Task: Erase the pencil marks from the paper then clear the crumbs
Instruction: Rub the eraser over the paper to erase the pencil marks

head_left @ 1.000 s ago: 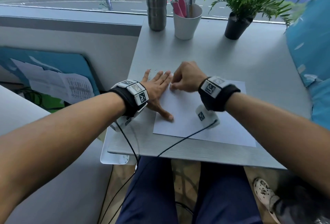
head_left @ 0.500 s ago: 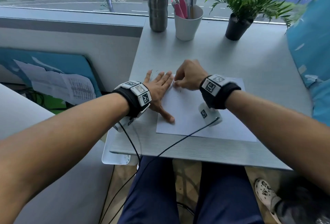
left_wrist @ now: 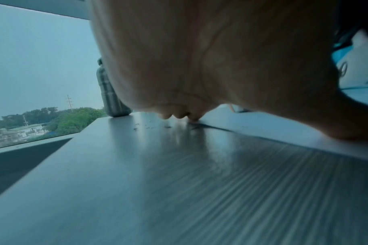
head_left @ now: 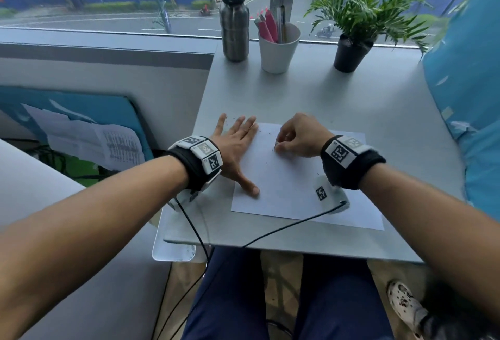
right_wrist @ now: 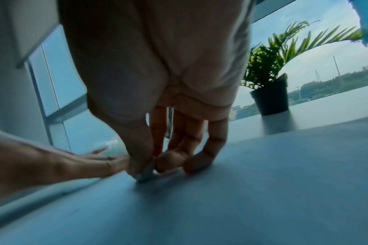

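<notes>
the eraser (right_wrist: 146,172), pinched in the right hand (head_left: 300,136), has been drawn nearer across the paper (head_left: 292,185), flat left hand (head_left: 235,147) pinning its left edge; crumbs (head_left: 266,162) now scattered, so rubbing is judged ongoing.

head view looking down, wrist views skimming the table (left_wrist: 136,182)

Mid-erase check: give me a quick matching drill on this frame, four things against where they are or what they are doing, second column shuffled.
Things:
1. left hand
2. right hand
3. crumbs
4. steel bottle

States:
A. scattered on the paper
B. pinches a small eraser
C. flat, pressing the paper's left edge
D. upright by the window

Pairs: 1-C, 2-B, 3-A, 4-D
</notes>
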`<action>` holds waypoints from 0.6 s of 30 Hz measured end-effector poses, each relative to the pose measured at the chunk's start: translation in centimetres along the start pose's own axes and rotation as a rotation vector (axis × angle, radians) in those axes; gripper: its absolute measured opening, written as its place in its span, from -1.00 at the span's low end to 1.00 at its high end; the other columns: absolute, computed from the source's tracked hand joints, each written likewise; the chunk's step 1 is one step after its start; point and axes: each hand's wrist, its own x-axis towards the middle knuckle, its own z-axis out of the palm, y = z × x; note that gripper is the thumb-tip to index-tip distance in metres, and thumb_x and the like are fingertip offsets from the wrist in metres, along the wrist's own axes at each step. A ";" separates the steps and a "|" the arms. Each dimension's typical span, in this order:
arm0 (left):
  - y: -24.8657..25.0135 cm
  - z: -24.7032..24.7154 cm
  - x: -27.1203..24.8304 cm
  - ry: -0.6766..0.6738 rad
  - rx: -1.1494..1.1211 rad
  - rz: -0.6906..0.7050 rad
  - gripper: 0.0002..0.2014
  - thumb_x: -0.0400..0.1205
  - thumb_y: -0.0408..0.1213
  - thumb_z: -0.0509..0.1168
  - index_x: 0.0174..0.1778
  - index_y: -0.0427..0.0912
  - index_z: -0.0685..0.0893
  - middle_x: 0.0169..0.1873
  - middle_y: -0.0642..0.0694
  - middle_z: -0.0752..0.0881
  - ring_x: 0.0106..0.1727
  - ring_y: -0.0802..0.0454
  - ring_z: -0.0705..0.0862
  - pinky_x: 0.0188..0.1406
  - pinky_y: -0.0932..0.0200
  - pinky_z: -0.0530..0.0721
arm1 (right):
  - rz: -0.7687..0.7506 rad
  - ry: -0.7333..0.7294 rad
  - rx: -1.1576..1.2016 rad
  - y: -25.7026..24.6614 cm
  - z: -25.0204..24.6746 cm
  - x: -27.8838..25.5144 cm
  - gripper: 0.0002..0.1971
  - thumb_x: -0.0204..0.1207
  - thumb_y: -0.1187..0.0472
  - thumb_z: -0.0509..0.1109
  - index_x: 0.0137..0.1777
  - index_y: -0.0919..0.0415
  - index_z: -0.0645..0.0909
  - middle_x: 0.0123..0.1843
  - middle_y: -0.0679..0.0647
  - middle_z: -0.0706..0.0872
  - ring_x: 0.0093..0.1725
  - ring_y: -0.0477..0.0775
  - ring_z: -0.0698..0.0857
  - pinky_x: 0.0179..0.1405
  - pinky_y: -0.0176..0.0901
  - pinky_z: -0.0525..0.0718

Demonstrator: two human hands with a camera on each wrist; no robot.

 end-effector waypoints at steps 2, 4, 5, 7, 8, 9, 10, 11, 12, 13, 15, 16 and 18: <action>0.0 0.3 -0.3 0.094 0.059 0.059 0.57 0.02 0.75 0.20 0.70 -0.17 -0.38 0.68 -0.07 -0.41 0.67 -0.07 -0.46 0.53 -0.38 -0.52 | 0.038 0.002 0.050 0.6 0.1 -0.1 -0.97 0.38 0.15 0.59 -0.20 0.04 0.82 -0.41 -0.14 0.67 -0.40 -0.29 0.59 -0.41 -0.50 0.44; 0.0 0.9 -1.2 0.101 0.071 0.132 0.48 0.12 0.71 0.20 0.71 -0.12 -0.34 0.68 0.02 -0.39 0.68 -0.03 -0.45 0.50 -0.35 -0.58 | 0.046 0.006 0.061 0.7 0.1 -0.1 -0.96 0.38 0.15 0.59 -0.19 0.06 0.82 -0.41 -0.13 0.67 -0.40 -0.29 0.58 -0.43 -0.51 0.42; 0.0 1.4 -1.6 0.066 0.045 0.144 0.44 0.15 0.68 0.22 0.71 -0.08 -0.34 0.67 0.06 -0.39 0.68 0.00 -0.44 0.49 -0.34 -0.59 | 0.047 0.010 0.059 0.7 0.1 0.0 -0.95 0.38 0.16 0.59 -0.18 0.08 0.83 -0.40 -0.10 0.68 -0.39 -0.29 0.58 -0.43 -0.51 0.43; -0.1 2.1 -2.4 -0.025 -0.029 0.109 0.45 0.14 0.66 0.29 0.69 0.01 -0.40 0.67 0.12 -0.42 0.67 0.02 -0.45 0.51 -0.39 -0.55 | 0.043 0.028 0.044 0.5 0.1 0.2 -0.93 0.38 0.19 0.59 -0.15 0.12 0.84 -0.36 -0.05 0.70 -0.38 -0.24 0.60 -0.42 -0.52 0.44; -0.2 2.3 -2.5 -0.054 -0.060 0.085 0.48 0.10 0.66 0.31 0.67 0.04 -0.45 0.66 0.14 -0.44 0.66 0.03 -0.48 0.51 -0.41 -0.53 | 0.031 0.041 0.028 0.2 0.3 0.1 -0.92 0.37 0.20 0.60 -0.15 0.14 0.84 -0.35 -0.04 0.71 -0.37 -0.20 0.61 -0.42 -0.53 0.44; -0.2 2.4 -2.5 -0.071 -0.075 0.069 0.51 0.07 0.66 0.33 0.66 0.05 -0.48 0.65 0.15 -0.47 0.65 0.05 -0.50 0.51 -0.41 -0.53 | 0.010 0.055 0.013 -0.2 0.5 0.0 -0.92 0.37 0.21 0.60 -0.15 0.15 0.84 -0.36 -0.04 0.70 -0.36 -0.17 0.61 -0.42 -0.53 0.44; -0.2 2.3 -2.4 -0.084 -0.076 0.060 0.54 0.04 0.66 0.34 0.65 0.05 -0.50 0.64 0.15 -0.49 0.63 0.05 -0.52 0.51 -0.40 -0.54 | -0.015 0.060 0.007 -0.6 0.7 -0.2 -0.92 0.36 0.22 0.61 -0.16 0.16 0.84 -0.39 -0.05 0.68 -0.38 -0.17 0.61 -0.43 -0.52 0.44; -0.1 2.2 -2.3 -0.095 -0.071 0.054 0.55 0.02 0.67 0.34 0.64 0.05 -0.51 0.64 0.14 -0.50 0.63 0.05 -0.53 0.51 -0.39 -0.55 | -0.041 0.058 0.009 -1.1 1.0 -0.3 -0.93 0.36 0.22 0.62 -0.17 0.17 0.84 -0.41 -0.06 0.67 -0.40 -0.18 0.60 -0.43 -0.51 0.44; -0.1 2.1 -2.2 -0.101 -0.063 0.048 0.56 0.01 0.67 0.34 0.64 0.04 -0.52 0.64 0.13 -0.50 0.63 0.04 -0.52 0.51 -0.37 -0.55 | -0.063 0.059 0.004 -1.6 1.3 -0.5 -0.93 0.36 0.22 0.61 -0.18 0.18 0.84 -0.42 -0.05 0.68 -0.41 -0.17 0.59 -0.42 -0.49 0.47; 0.0 2.0 -2.2 -0.104 -0.054 0.044 0.56 0.01 0.68 0.33 0.64 0.03 -0.52 0.64 0.12 -0.50 0.64 0.04 -0.51 0.52 -0.37 -0.55 | -0.081 0.069 -0.006 -2.1 1.6 -0.6 -0.93 0.36 0.22 0.60 -0.19 0.19 0.84 -0.40 -0.01 0.70 -0.40 -0.13 0.60 -0.38 -0.43 0.54; 0.1 1.9 -2.1 -0.108 -0.036 0.038 0.57 -0.01 0.70 0.31 0.64 0.01 -0.52 0.64 0.11 -0.50 0.65 0.03 -0.49 0.53 -0.37 -0.53 | -0.105 0.087 -0.033 -2.8 2.4 -1.3 -0.93 0.37 0.22 0.57 -0.20 0.22 0.83 -0.32 0.03 0.73 -0.30 -0.04 0.61 -0.21 -0.21 0.67; 0.1 1.9 -2.1 -0.112 -0.028 0.034 0.57 -0.01 0.70 0.29 0.64 0.00 -0.52 0.64 0.10 -0.50 0.65 0.02 -0.49 0.53 -0.37 -0.53 | -0.130 0.074 -0.053 -3.1 2.9 -2.0 -0.92 0.38 0.23 0.56 -0.21 0.23 0.82 -0.31 0.01 0.71 -0.28 -0.03 0.59 -0.16 -0.17 0.67; 0.2 1.9 -2.0 -0.121 -0.019 0.031 0.58 -0.02 0.71 0.28 0.64 -0.01 -0.53 0.63 0.08 -0.52 0.65 -0.01 -0.49 0.53 -0.38 -0.52 | -0.200 -0.026 -0.092 -4.0 4.1 -4.2 -0.92 0.37 0.22 0.56 -0.23 0.23 0.82 -0.37 -0.08 0.61 -0.32 -0.08 0.53 -0.18 -0.22 0.57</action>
